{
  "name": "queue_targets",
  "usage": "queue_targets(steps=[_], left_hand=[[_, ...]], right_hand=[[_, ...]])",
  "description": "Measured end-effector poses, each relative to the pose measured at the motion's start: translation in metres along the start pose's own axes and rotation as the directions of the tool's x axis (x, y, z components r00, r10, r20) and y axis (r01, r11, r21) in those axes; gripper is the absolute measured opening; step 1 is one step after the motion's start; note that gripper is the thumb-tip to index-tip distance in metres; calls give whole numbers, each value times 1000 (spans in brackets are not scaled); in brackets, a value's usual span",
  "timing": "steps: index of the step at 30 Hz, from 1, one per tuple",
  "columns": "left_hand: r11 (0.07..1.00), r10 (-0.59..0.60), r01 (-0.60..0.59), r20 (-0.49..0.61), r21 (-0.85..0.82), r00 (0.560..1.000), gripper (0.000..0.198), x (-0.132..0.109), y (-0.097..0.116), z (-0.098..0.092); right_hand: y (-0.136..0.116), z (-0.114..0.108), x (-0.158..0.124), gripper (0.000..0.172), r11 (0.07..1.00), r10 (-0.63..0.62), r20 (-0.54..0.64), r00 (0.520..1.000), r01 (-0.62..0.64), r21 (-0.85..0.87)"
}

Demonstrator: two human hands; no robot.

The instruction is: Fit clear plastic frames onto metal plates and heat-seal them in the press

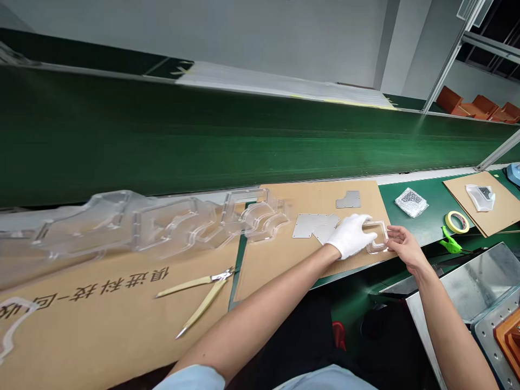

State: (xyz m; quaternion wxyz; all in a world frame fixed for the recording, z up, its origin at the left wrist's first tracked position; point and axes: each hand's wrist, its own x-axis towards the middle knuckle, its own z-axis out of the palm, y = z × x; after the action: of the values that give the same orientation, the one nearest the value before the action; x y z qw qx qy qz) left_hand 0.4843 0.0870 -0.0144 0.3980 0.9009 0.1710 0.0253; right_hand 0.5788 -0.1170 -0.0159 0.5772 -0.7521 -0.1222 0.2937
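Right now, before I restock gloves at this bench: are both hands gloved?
No, the left hand is gloved in white, while the right hand is bare.

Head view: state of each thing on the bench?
Left hand: gloved, gripping clear plastic frame
Right hand: bare, touching the frame
Yellow-handled pliers: handles spread, on cardboard sheet
Yellow tape roll: lying flat
Metal plate: lying flat on second cardboard sheet

The white-gloved left hand point(350, 236) hid part of the small clear plastic frame point(379, 232). A row of clear moulded plastic covers point(134, 222) blurred together and ran off the left edge. An orange block point(507, 338) was cut off at the right edge. The crinkled silver packet's point(411, 202) contents were too small to tell.
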Motion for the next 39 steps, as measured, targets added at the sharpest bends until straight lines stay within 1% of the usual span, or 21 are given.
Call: queue_targets(steps=[4, 7, 11, 13, 18, 20, 22, 25, 27, 29, 31, 34, 37, 39], left_hand=[[1000, -11, 11, 22, -3, 1000, 63, 1, 2, -4], [1000, -19, 19, 15, -12, 1000, 56, 2, 4, -8], [999, -43, 43, -8, -30, 999, 31, 10, 3, -15], [998, -61, 61, -18, -32, 998, 24, 14, 3, -16], [998, -62, 61, -44, -22, 997, 22, 16, 3, -12], [999, -42, 42, -71, -9, 997, 25, 11, 1, -17], [999, -34, 35, -120, 8, 992, 29, 2, -8, -30], [995, -69, 82, -211, 56, 975, 34, -16, -33, -61], [986, -102, 132, -252, 104, 962, 37, -30, -51, -81], [975, -114, 159, -261, 157, 959, 40, -42, -64, -94], [966, -90, 142, -233, 217, 968, 44, -50, -69, -96], [949, -27, 74, -154, 308, 988, 56, -54, -65, -85], [924, -1, 33, -84, 381, 996, 72, -46, -61, -76], [909, -10, 29, -48, 415, 999, 73, -38, -62, -78]], right_hand=[[0, -1, 3, 62, 1000, 1, 1, 1000, -1, 0], [-1, -1, 4, 59, 1000, -16, -4, 1000, 16, -6], [0, 1, 9, 54, 999, -31, -24, 999, 31, -17], [2, 3, 12, 51, 999, -38, -35, 999, 37, -21], [6, 8, 12, 51, 996, -86, -79, 993, 84, -28], [6, 8, 5, 54, 993, -121, -104, 987, 119, -28], [6, 6, -9, 57, 988, -155, -139, 978, 153, -22], [12, -2, -42, 63, 985, -170, -178, 969, 173, 0], [22, -8, -68, 65, 987, -150, -194, 970, 157, 20], [37, -10, -95, 66, 992, -108, -211, 971, 119, 42], [53, -8, -118, 66, 996, -61, -214, 975, 74, 55], [73, 1, -145, 68, 997, 0, -206, 979, 15, 71], [81, 12, -164, 70, 996, 41, -210, 977, -23, 88], [83, 16, -174, 69, 996, 53, -214, 975, -35, 87]])
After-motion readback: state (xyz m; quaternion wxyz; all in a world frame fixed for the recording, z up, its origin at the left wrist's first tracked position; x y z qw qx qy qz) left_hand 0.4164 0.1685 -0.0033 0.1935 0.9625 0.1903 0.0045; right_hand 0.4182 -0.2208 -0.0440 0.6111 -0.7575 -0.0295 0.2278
